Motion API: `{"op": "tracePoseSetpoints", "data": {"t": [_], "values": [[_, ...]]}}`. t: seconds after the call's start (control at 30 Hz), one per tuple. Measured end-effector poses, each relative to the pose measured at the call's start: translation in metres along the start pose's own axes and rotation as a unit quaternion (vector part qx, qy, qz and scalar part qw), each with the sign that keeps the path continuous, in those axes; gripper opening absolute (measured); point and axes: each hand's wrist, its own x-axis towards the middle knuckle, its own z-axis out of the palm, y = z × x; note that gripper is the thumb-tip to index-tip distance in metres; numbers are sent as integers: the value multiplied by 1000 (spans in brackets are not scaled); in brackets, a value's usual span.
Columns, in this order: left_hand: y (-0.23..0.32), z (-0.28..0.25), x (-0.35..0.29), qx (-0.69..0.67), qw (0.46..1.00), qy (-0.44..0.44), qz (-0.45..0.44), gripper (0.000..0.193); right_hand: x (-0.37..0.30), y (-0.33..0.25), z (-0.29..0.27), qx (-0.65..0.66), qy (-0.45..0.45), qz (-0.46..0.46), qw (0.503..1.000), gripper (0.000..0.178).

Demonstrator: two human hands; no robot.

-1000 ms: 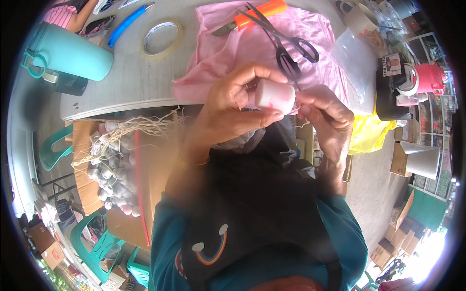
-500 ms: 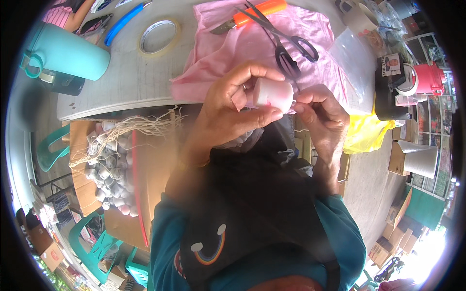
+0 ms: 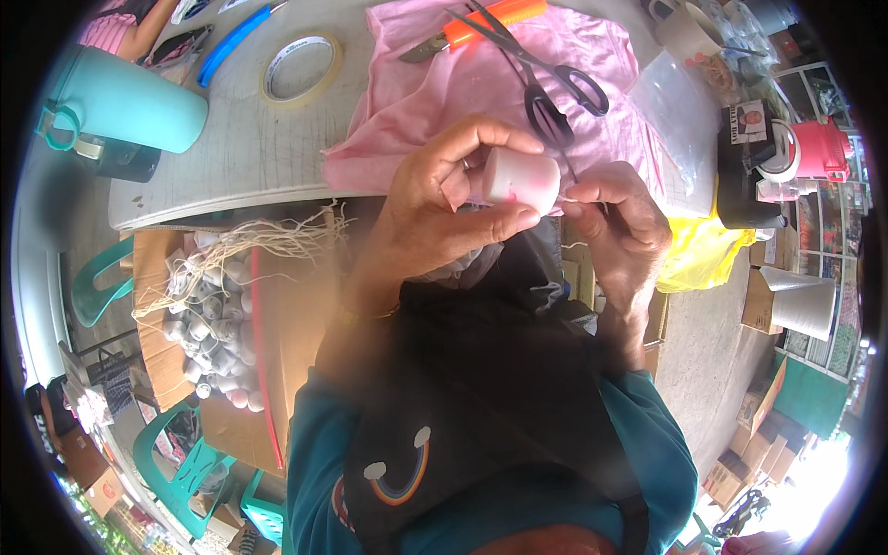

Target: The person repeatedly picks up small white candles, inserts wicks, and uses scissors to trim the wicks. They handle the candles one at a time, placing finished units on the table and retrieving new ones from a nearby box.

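My left hand [image 3: 453, 190] is curled around a short white cylinder with pink patches, which looks like a candle [image 3: 521, 178]. The thumb lies along its near side and the index finger over its top. At the candle's right end my right hand [image 3: 622, 208] has thumb and forefinger pinched together. What sits between those fingertips is too small to make out. Beyond the hands, black-handled scissors [image 3: 548, 116] rest on a pink cloth [image 3: 407, 111], beside an orange-handled cutter [image 3: 495, 20].
A tape roll [image 3: 301, 69], a blue cutter [image 3: 236, 46] and a turquoise bottle [image 3: 139, 97] occupy the table's left. Below stands a cardboard box [image 3: 162, 342] with many wrapped pale pieces [image 3: 217, 342] and loose strings [image 3: 250, 240]. A yellow bag [image 3: 703, 254] hangs at right.
My right hand has drawn slightly to the right, away from the candle's end. The left hand and candle stay nearly still.
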Motion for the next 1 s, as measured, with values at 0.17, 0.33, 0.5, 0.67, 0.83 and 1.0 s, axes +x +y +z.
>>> {"op": "tracePoseSetpoints", "data": {"t": [0.17, 0.33, 0.5, 0.67, 0.83, 1.0], "values": [[-3, 0, 1, -5, 1000, -9, 1, 48, -2, -4, 0, -17, -10, 21, 1000, 18], [-4, 0, 0, 5, 1000, 1, 0, 47, 0, -2, 4, 14, -24, 9, 1000, 17], [-9, -4, 0, 37, 999, -7, -6, 47, -2, -3, 4, 134, -20, 100, 986, 18], [-10, 7, 5, 94, 994, 12, 47, 49, -8, -5, 12, 331, 35, 190, 924, 20], [-5, 33, 2, -89, 993, 74, 7, 65, -7, -11, 15, 163, -15, 123, 979, 19], [-1, 21, 1, -133, 986, 84, -61, 73, 9, -12, -10, 20, -72, 34, 997, 21]]}}
